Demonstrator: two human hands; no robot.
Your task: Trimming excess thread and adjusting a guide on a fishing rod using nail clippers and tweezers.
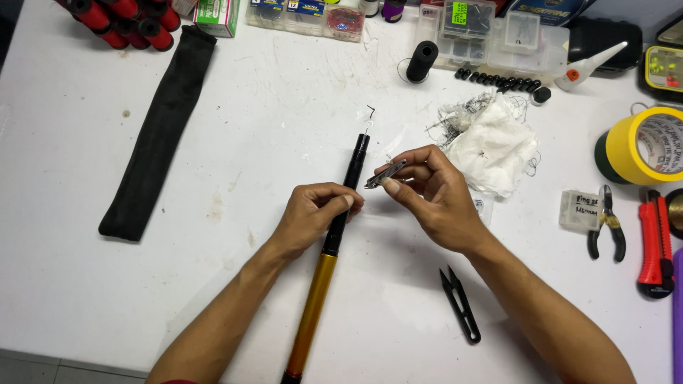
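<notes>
A telescopic rod (333,242) lies on the white table (270,92), black at its far end and orange-gold nearer me. My left hand (313,213) grips its black section, fingers wrapped around it. My right hand (430,192) holds a small metal clipper-like tool (385,174) beside the rod's upper part, pinched between thumb and fingers. The rod tip (363,139) points away from me, with a tiny dark hook-like piece (371,110) lying just beyond it.
A long black fabric sleeve (160,135) lies at left. Black thread snips (460,304) lie by my right forearm. Crumpled white tissue (494,142), a black spool (421,60), yellow tape (644,146), pliers (607,224), a red cutter (656,245) and clear tackle boxes (498,35) crowd the right and far side.
</notes>
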